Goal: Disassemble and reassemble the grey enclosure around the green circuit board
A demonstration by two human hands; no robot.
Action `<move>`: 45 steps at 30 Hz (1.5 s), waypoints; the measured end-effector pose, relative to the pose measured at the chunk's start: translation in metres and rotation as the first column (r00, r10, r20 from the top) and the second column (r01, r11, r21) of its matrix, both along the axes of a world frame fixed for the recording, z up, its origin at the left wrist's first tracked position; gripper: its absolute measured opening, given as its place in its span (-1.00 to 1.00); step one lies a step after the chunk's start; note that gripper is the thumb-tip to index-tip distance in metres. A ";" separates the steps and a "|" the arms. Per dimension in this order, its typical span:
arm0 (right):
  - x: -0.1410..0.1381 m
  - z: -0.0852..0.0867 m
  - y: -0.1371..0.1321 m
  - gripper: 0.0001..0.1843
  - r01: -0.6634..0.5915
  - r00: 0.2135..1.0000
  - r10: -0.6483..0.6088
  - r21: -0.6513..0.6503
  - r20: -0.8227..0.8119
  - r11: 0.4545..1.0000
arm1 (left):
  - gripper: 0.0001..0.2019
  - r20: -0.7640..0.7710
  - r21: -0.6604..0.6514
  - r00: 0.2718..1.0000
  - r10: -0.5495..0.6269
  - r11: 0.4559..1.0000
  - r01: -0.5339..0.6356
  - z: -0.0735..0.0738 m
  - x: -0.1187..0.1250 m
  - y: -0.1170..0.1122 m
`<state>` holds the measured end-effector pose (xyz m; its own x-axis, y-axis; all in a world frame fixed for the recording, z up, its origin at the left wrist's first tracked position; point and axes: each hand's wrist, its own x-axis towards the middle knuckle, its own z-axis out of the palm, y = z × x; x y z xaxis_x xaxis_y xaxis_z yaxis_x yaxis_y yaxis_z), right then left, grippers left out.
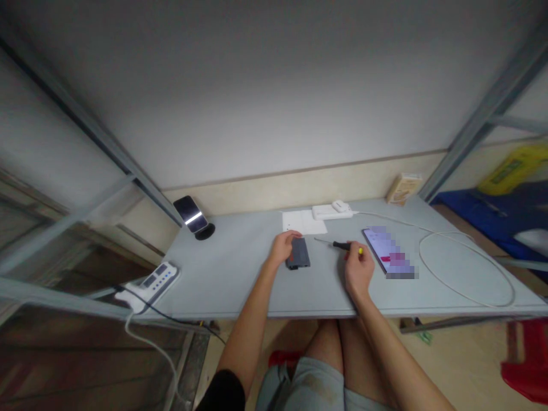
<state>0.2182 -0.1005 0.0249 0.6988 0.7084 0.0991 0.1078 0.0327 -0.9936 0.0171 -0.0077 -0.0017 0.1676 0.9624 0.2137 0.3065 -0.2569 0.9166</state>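
On the grey table lies a small dark grey rectangular device, whose kind I cannot make out. My left hand grips it by its left side, fingers over the top edge. My right hand is closed round a screwdriver with a black and yellow handle. Its thin metal shaft points left toward the device, apart from it. Behind the device lies a white sheet of paper, with a few tiny dark specks at its left part.
A lit smartphone lies right of my right hand. At the back are a white power strip with a looping cable and a small box. To the left stand a phone on a stand and another power strip.
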 end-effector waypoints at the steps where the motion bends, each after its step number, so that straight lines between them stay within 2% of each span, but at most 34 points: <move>1: 0.000 0.000 0.000 -0.50 -0.017 1.000 0.017 0.000 0.014 1.000 | -0.70 -0.004 0.002 1.000 0.000 1.000 0.000 0.000 0.001 0.001; 6: 0.000 -0.002 0.000 -0.46 -0.070 0.998 0.070 0.006 0.004 0.997 | -0.73 0.009 0.020 1.000 0.015 1.000 -0.016 0.000 -0.001 -0.001; 10: 0.000 -0.002 -0.001 -0.40 -0.220 0.972 0.223 0.037 -0.075 0.975 | -0.73 0.028 0.030 1.000 0.014 0.999 -0.015 0.002 -0.002 -0.006; 13: -0.002 0.000 -0.002 -0.35 -0.333 0.940 0.336 0.044 -0.061 0.942 | -0.73 -0.012 0.063 1.000 -0.009 0.998 0.010 0.004 -0.001 -0.008; 17: -0.003 0.003 -0.003 -0.34 -0.382 0.923 0.383 0.038 -0.029 0.924 | -0.83 -0.052 0.094 0.998 -0.023 0.995 0.028 0.004 -0.001 -0.008; 20: -0.002 0.002 -0.002 -0.36 -0.354 0.934 0.356 0.044 -0.039 0.934 | -0.83 -0.053 0.084 0.999 0.001 0.996 0.003 0.001 -0.001 -0.005; 24: 0.000 -0.001 -0.001 -0.41 -0.209 0.975 0.210 0.032 -0.075 0.977 | -0.80 -0.052 0.079 0.997 0.056 0.995 -0.052 -0.002 -0.001 0.000; 26: 0.000 -0.002 0.000 -0.42 -0.179 0.980 0.181 0.027 -0.084 0.983 | -0.79 -0.054 0.081 0.996 0.068 0.995 -0.063 -0.002 -0.001 0.000; 29: 0.000 -0.003 0.000 -0.42 -0.234 0.967 0.238 0.045 -0.095 0.971 | -0.82 -0.060 0.092 0.997 0.049 0.995 -0.044 0.002 -0.001 -0.003; 35: -0.001 0.002 -0.002 -0.43 -0.321 0.939 0.326 0.063 -0.110 0.945 | -0.87 -0.108 0.193 0.991 -0.080 0.976 0.100 0.008 -0.002 -0.011; 39: -0.001 0.002 -0.002 -0.45 -0.298 0.947 0.302 0.053 -0.113 0.953 | -0.88 -0.137 0.257 0.990 0.023 0.966 0.013 0.004 -0.002 -0.008; 45: 0.000 0.000 -0.001 -0.56 -0.139 0.989 0.139 -0.007 -0.047 0.990 | -0.85 -0.200 0.299 0.952 0.232 0.940 -0.166 0.005 -0.012 0.015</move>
